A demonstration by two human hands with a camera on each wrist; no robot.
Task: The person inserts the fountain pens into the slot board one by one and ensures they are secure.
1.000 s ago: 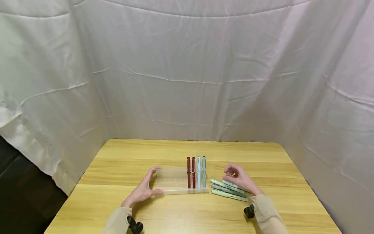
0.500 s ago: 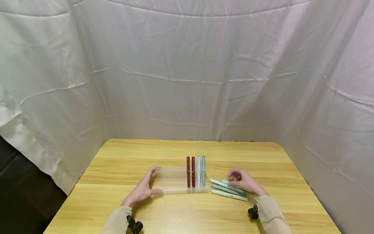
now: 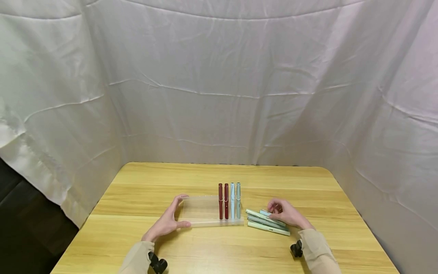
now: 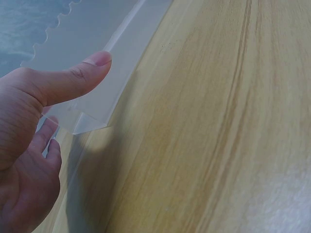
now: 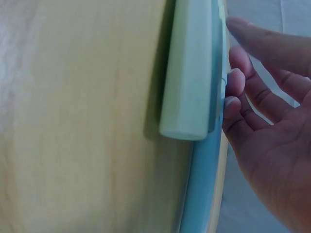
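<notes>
My left hand (image 3: 167,222) grips the left end of a clear plastic pen rack (image 3: 202,209), thumb on its near wall (image 4: 99,59), fingers at the far side. Two dark red pens (image 3: 223,201), a light blue pen (image 3: 233,201) and a grey-blue pen (image 3: 238,201) lie side by side across the rack's right part. My right hand (image 3: 287,213) is over a pile of pens, its bent fingertips at a second light blue pen (image 5: 201,184). I cannot tell whether they pinch it. A pale green pen (image 5: 187,73) lies alongside it.
Below the right hand, a grey-green pen (image 3: 267,222) and another pale green pen (image 3: 268,228) lie slanted on the wooden table (image 3: 212,251). A pale cloth (image 3: 219,95) hangs behind and at both sides. Each wrist carries a small black camera (image 3: 296,249).
My right hand has shifted slightly right and down over the pen pile, and its thumb has moved a little. The left hand and the rack stay in place.
</notes>
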